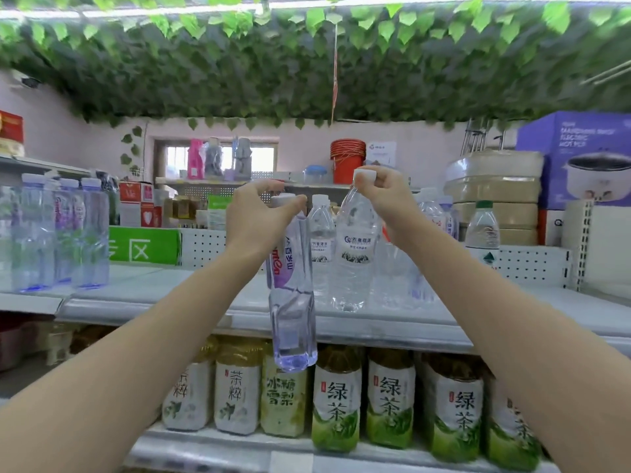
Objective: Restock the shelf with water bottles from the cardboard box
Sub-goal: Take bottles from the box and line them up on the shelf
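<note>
Our left hand (pixel 252 216) pinches the purple-labelled bottle (pixel 292 302) at its very top, between thumb and fingers. The bottle hangs free below the hand, in front of the shelf edge, with its base lower than the shelf board. Our right hand (pixel 386 196) holds the clear bottle (pixel 355 254) in the same way, with the fingers curled round the white cap (pixel 365 175). This bottle is below the hand and a little to its left. Its base is at the surface of the shelf (pixel 153 295), but we cannot tell if it touches already.

We judge that both bottles are full, so they are rather heavy for a fingertip hold. The plastic wall looks thin and smooth and will probably give under pressure. The top and the neck are the stiff parts, so holding there is sensible, but a swinging bottle may slip. For setting down, a grip round the body would be more sure.

Just behind the two hands, other water bottles (pixel 321 240) stand on the same shelf. Far to the left of the left hand is a group of purple bottles (pixel 61 233). Under both arms, one level down, stand tea bottles (pixel 336 404). The cardboard box is not in view.
</note>
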Motion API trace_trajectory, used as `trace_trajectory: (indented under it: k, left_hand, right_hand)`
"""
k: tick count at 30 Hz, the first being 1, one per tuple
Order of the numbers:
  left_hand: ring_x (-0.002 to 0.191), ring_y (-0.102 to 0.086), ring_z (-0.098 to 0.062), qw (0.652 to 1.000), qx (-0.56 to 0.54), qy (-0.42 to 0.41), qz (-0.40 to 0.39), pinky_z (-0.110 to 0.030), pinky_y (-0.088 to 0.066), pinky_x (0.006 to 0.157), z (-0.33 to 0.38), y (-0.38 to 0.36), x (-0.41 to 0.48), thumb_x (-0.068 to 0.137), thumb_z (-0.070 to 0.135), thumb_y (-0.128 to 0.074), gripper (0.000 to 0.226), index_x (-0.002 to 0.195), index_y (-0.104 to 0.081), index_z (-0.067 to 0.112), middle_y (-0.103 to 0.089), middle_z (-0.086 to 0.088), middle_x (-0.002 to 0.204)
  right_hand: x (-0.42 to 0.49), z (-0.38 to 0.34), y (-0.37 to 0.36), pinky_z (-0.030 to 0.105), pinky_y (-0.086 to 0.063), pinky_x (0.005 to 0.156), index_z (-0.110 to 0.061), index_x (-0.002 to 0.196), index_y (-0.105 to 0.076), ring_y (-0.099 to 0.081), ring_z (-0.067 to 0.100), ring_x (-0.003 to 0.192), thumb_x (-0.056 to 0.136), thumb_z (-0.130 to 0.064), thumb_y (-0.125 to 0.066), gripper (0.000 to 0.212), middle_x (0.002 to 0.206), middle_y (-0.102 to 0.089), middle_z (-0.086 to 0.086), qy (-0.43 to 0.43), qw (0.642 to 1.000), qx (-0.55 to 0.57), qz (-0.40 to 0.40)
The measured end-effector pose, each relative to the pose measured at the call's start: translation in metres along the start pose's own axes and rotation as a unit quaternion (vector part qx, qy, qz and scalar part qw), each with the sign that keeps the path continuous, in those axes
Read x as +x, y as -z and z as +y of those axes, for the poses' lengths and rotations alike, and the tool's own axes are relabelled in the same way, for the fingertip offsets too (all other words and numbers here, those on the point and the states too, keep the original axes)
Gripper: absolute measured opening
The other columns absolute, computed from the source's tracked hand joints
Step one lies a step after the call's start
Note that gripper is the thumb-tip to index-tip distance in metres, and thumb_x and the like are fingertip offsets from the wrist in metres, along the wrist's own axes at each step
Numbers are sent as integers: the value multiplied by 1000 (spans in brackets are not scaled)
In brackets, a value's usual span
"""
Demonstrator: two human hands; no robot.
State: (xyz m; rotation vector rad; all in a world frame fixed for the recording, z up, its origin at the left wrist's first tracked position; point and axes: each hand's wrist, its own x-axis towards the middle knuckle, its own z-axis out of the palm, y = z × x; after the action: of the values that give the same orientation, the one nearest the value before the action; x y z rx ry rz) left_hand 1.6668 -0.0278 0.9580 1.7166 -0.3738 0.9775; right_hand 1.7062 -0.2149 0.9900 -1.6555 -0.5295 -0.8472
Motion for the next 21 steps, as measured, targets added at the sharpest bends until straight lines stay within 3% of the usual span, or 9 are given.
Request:
trace_trajectory:
  k: [4, 8, 12, 21]
  left_hand:
    - [93, -64, -15, 1000, -18, 2, -12, -36, -52, 86, -10, 1, 8, 75, 35, -75, 46, 117, -63, 20, -57, 12, 100]
    - [93, -64, -15, 999, -37, 25, -1, -34, -52, 82, -19, 1, 17, 73, 37, -77, 47, 115, -64, 18, -64, 2, 97]
    - [92, -65, -15, 999, -34, 27, -2, -32, -52, 83, -22, -3, 25, 72, 38, -78, 44, 111, -66, 20, -66, 2, 98]
    - [92, -65, -15, 998, -39, 39, -4, -28, -50, 78, -27, -13, 32, 72, 40, -78, 45, 111, -66, 20, -68, 0, 98]
  right_hand:
    - [10, 7, -8, 16, -45, 72, -11, 103, -60, -54, 12, 85, 95, -17, -56, 11, 94, -60, 5, 7, 1000, -17, -6]
    - [20, 20, -11, 13, -45, 69, -11, 103, -59, -53, 12, 85, 94, -16, -56, 10, 95, -59, 7, 3, 1000, -28, -11]
    - [33, 35, -8, 16, -45, 69, -5, 112, -59, -53, 13, 84, 94, -16, -56, 21, 95, -59, 7, -6, 999, -46, -19]
    - [44, 63, -1, 18, -44, 72, -4, 109, -61, -53, 13, 86, 94, -15, -56, 20, 95, -60, 8, -37, 996, -69, -33]
